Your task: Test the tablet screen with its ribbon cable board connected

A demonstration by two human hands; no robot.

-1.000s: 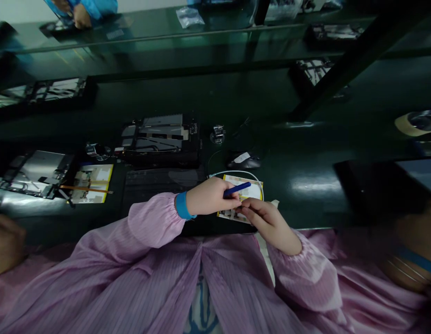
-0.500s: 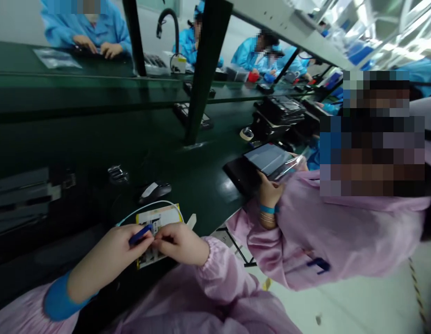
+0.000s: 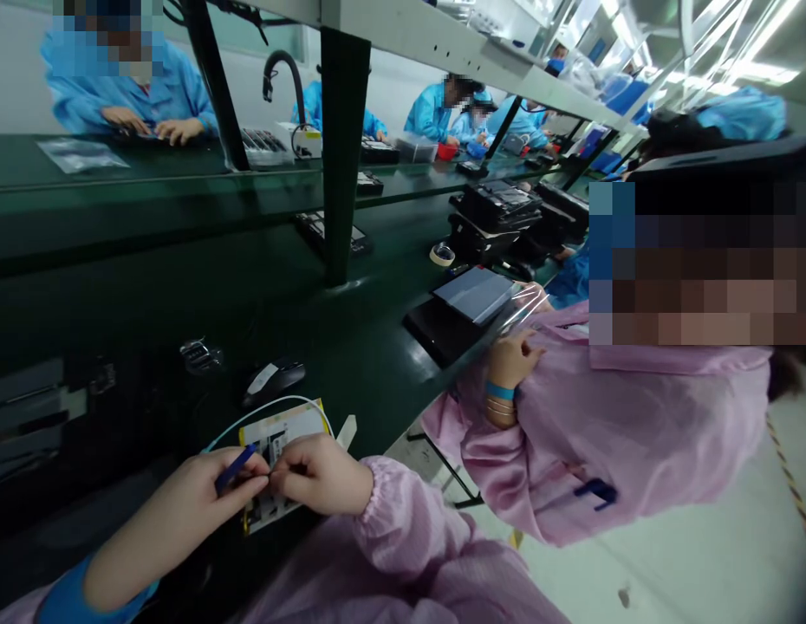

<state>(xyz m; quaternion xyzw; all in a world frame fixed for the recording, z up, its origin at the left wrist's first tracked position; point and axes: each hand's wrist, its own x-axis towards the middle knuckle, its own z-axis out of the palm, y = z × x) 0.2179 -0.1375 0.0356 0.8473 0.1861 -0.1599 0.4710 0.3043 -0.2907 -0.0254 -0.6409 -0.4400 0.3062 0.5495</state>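
Head view shows your two hands meeting at the lower left of the frame, right over the yellow-edged card point(image 3: 282, 442) that lies flat on the green counter point(image 3: 377, 347). Your left hand point(image 3: 195, 494) comes in from the lower left and pinches a short blue tool point(image 3: 234, 469), whose long axis runs from lower left to upper right, with its tip aimed at your other hand. Your right hand point(image 3: 321, 472) has its fingers closed together on something small at the card's near part; what it is cannot be made out. The fingertips of both hands nearly touch, so neither is nearer: the working spot sits between them, just ahead of your chest.

A thin white cable point(image 3: 266, 406) arcs around the card's far edge, and a dark mouse point(image 3: 273, 379) rests just beyond it. Toward the right of the frame, a person in a pink sleeve point(image 3: 507, 451) handles a flat dark tablet point(image 3: 474, 295) on the counter, well apart from your hands.
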